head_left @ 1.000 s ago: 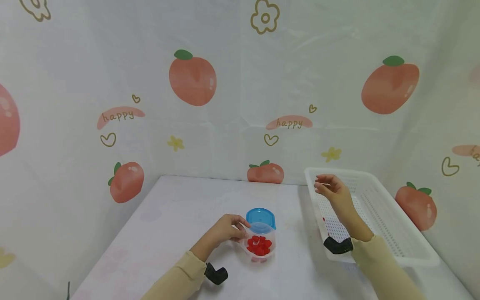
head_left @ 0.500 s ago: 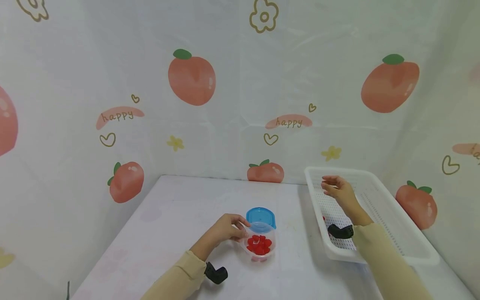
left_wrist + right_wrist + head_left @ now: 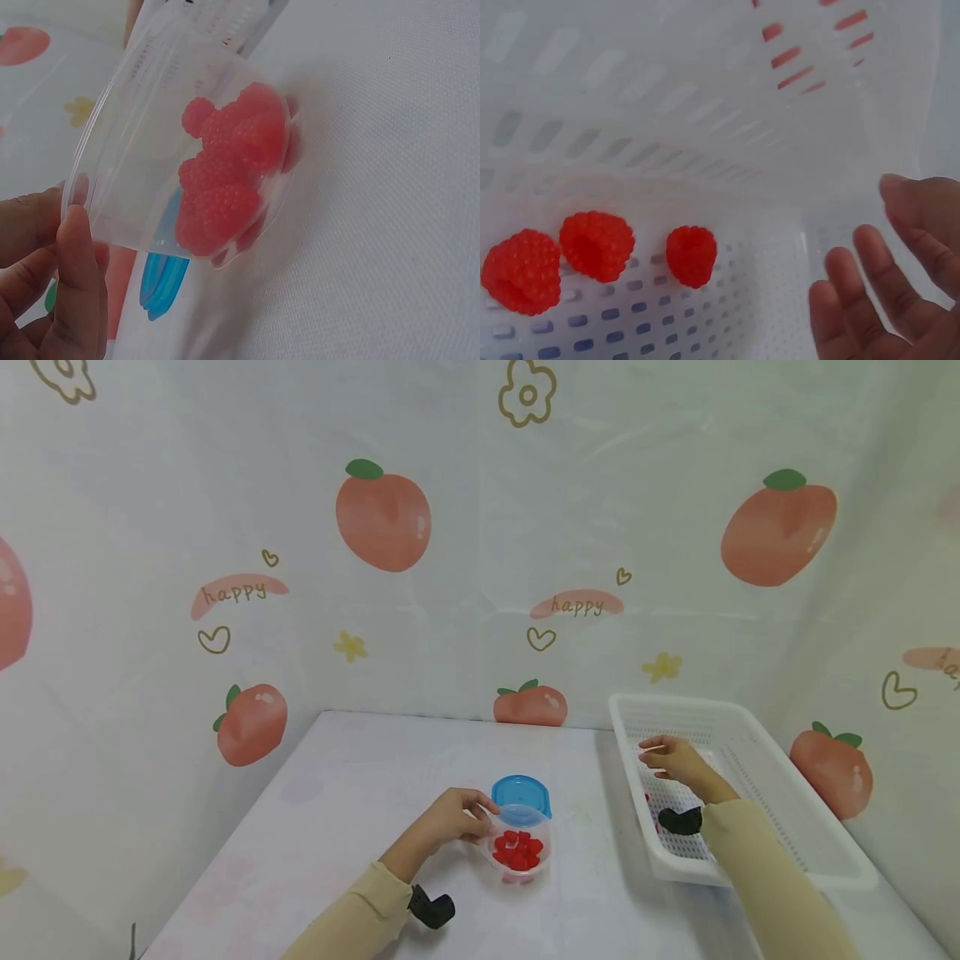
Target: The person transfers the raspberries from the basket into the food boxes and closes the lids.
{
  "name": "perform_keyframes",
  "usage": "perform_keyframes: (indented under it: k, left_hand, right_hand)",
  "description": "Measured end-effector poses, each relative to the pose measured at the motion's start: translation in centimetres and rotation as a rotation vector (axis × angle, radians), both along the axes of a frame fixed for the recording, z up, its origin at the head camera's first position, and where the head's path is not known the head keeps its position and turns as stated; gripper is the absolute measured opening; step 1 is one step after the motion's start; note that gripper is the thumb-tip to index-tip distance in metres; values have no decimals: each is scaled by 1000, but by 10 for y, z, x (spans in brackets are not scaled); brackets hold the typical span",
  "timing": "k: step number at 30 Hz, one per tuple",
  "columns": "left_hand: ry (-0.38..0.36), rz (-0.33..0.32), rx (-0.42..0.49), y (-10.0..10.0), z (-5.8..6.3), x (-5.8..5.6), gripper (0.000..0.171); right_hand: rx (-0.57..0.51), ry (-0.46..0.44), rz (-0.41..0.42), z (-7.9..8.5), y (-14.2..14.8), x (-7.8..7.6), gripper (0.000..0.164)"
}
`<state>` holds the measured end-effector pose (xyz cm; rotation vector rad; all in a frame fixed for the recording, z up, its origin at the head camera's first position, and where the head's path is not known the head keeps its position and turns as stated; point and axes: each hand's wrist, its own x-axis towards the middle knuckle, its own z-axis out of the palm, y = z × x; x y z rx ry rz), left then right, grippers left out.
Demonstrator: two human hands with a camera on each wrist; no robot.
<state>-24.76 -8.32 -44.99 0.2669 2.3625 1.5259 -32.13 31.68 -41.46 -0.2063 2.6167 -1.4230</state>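
My left hand pinches the rim of a clear plastic tub between thumb and fingers. Several red raspberries lie heaped at the tub's bottom. Behind the tub is its blue lid, flat on the table. Over at the right, my right hand is inside a white perforated basket, fingers apart and holding nothing. Three raspberries sit on the basket's slotted floor, off to the side of that hand in the right wrist view.
The white table carries the tub in the middle and the basket along its right side. A white curtain printed with peaches and flowers hangs behind the table. Each wrist wears a black strap-on device.
My right hand has moved slightly right and lowered deeper into the basket. The left hand and tub have stayed in place.
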Motion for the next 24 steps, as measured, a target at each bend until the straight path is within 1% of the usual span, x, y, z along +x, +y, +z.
perform_keyframes:
  k: [6, 14, 16, 20, 24]
  left_hand:
    - [5, 0, 6, 0, 1, 1, 23]
    - [2, 6, 3, 0, 0, 1, 22]
    - [4, 6, -1, 0, 1, 1, 22]
    - [7, 10, -3, 1, 1, 2, 23]
    - [8, 15, -5, 1, 1, 3, 24]
  right_hand:
    - [64, -112, 74, -2, 0, 2, 42]
    - [131, -244, 123, -7, 1, 5, 38]
    - [146, -265, 139, -9, 1, 5, 37]
    - [159, -295, 146, -13, 3, 4, 32]
    - [167, -306, 156, -16, 4, 2, 30]
